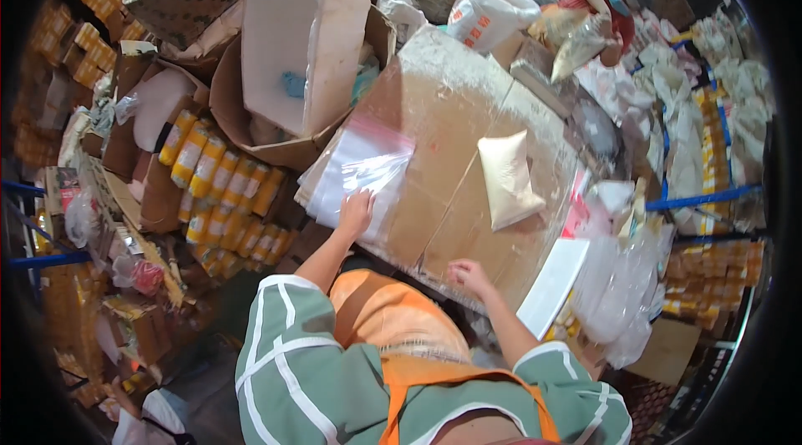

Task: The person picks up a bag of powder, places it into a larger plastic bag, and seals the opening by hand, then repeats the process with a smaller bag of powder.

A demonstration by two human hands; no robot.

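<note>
Head view: the left hand [357, 213], left of the frame's centre, lies on a stack of clear plastic bags [373, 163] near the left edge of a cardboard-topped desk [451, 140]. Its fingers reach forward onto the glossy top bag, so the bags lie directly under this grip and stretch beyond it toward the top of the frame, where a pinkish strip runs along their upper edge. Whether the fingertips pinch the film or merely rest on it cannot be told.

The right hand [469, 276], below and right of centre, is by the near edge of the desk with its fingers loosely bent; how far thumb and fingers stand apart is too small to tell. A filled, pale-yellow pillow-shaped bag [508, 180] lies on the desk above and to the right of this grip, clearly apart from it and well apart from the left hand.

Pale powder [451, 61] dusts the desk's far end. At upper left, a white foam box [271, 53] sits in an open cardboard carton [227, 103], with yellow packages [210, 169] piled below. A white sack [484, 15] stands at top centre; at upper right another person [616, 23] is bent over. A white panel [555, 282] slants beside the desk at lower right.
</note>
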